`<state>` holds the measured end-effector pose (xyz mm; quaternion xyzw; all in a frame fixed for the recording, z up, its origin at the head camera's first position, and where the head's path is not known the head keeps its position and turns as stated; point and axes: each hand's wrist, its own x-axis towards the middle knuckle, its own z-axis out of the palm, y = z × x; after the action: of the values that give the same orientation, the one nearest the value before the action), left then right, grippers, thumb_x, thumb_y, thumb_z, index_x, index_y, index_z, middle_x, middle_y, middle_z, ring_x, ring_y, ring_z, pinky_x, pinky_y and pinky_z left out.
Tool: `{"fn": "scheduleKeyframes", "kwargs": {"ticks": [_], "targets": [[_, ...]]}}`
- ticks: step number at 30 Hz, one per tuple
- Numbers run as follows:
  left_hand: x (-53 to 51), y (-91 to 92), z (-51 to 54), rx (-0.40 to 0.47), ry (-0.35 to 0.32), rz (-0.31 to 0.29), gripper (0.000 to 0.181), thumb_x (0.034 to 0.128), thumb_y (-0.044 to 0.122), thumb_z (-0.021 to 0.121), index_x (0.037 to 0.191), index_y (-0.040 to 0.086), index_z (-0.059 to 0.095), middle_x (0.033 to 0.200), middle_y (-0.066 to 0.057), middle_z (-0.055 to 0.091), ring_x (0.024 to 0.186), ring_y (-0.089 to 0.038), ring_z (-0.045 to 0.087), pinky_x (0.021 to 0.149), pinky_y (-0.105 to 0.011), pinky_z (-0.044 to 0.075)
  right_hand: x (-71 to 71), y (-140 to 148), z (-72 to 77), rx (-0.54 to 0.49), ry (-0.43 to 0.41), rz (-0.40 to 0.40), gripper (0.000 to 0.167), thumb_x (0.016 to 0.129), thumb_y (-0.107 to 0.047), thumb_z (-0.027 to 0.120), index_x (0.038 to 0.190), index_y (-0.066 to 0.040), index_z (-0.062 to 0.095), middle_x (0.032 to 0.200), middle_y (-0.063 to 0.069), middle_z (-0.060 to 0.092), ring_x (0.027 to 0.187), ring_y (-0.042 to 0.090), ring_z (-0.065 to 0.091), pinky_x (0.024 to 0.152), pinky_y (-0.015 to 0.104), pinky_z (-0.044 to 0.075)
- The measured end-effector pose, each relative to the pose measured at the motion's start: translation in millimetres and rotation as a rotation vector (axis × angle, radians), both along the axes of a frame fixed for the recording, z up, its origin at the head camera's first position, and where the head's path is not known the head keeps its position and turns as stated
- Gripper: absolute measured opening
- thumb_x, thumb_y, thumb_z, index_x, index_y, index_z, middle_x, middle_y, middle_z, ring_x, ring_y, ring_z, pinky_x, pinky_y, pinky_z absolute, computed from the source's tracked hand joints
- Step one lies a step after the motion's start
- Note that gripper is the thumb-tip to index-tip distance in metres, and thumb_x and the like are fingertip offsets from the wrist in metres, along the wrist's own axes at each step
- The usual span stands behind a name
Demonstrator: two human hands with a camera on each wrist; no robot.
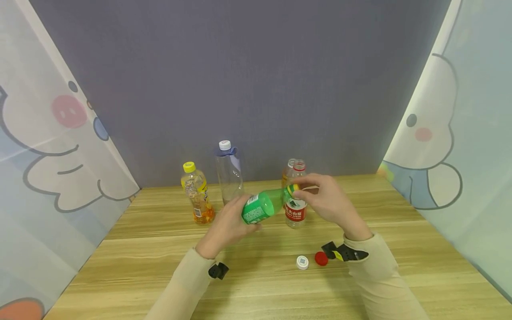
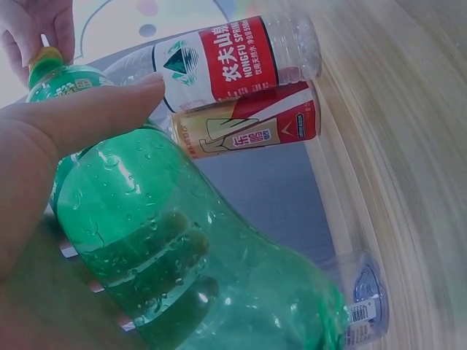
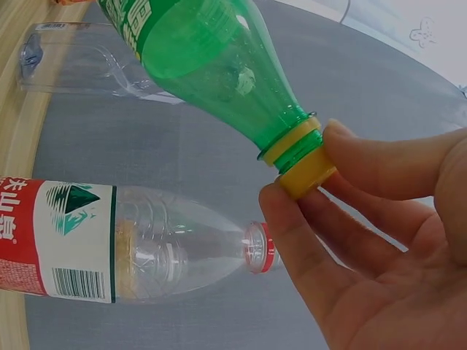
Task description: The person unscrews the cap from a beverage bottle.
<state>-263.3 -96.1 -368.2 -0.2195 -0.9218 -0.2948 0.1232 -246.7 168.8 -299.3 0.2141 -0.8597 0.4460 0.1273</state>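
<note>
A green bottle [image 1: 261, 207] is held tilted above the table, its neck toward the right. My left hand [image 1: 232, 222] grips its body; in the left wrist view the thumb lies across the green plastic [image 2: 131, 211] and fingers show through it. My right hand [image 1: 330, 202] pinches the yellow cap [image 3: 308, 173] between thumb and fingers. In the right wrist view a strip of green neck shows between the cap and the yellow ring below it. Behind the right hand stands an uncapped clear bottle with a red label [image 1: 296, 215].
A yellow-capped bottle [image 1: 197, 195] and a tall clear bottle with a white cap [image 1: 229, 173] stand at the back left. A can-like container with a red and gold label [image 2: 252, 124] stands beside the red-labelled bottle. A white cap [image 1: 302, 262] and a red cap [image 1: 321, 258] lie in front.
</note>
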Motion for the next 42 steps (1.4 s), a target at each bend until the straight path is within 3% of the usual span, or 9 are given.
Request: {"fn": "scheduleKeyframes", "kwargs": {"ticks": [13,21,32,42], "targets": [[-1.3,-0.9,1.1,0.055,-0.037,0.034,0.07,0.0743,0.028,0.092,0.134,0.013,0.058,0.114,-0.002,0.066,0.096,-0.02,0.062,0.082,-0.043,0.053,-0.6,6,3.2,-0.016,0.005,-0.055,0.026,0.093,-0.008,0.074,0.116,0.002,0.069,0.112,0.015,0.072,0.106,0.032,0.068,0.09,0.045,0.056],[-4.9,4.0,-3.8,0.081,0.016,0.018,0.065,0.0759,0.031,0.089,0.129,0.01,0.058,0.108,-0.001,0.066,0.093,-0.019,0.064,0.079,-0.041,0.054,0.0,8,1.8,0.004,0.013,-0.077,0.025,0.092,-0.011,0.074,0.114,0.0,0.072,0.108,0.011,0.074,0.101,0.03,0.069,0.088,0.046,0.057],[-6.5,3.1,-6.5,0.126,-0.04,0.053,0.069,0.0789,0.049,0.085,0.13,0.014,0.055,0.096,0.004,0.065,0.08,-0.013,0.062,0.069,-0.036,0.053,-5.0,16,-10.4,0.099,-0.038,0.025,0.027,0.09,-0.009,0.075,0.114,0.003,0.072,0.107,0.013,0.073,0.1,0.029,0.069,0.086,0.045,0.057],[-9.9,2.0,-11.8,0.169,-0.091,0.058,0.07,0.0786,0.056,0.082,0.127,0.014,0.052,0.094,0.002,0.066,0.078,-0.013,0.063,0.067,-0.035,0.053,-4.0,23,-37.3,0.171,-0.072,0.085,0.019,0.089,-0.005,0.076,0.108,-0.001,0.074,0.108,0.009,0.071,0.097,0.025,0.067,0.082,0.04,0.058]]}}
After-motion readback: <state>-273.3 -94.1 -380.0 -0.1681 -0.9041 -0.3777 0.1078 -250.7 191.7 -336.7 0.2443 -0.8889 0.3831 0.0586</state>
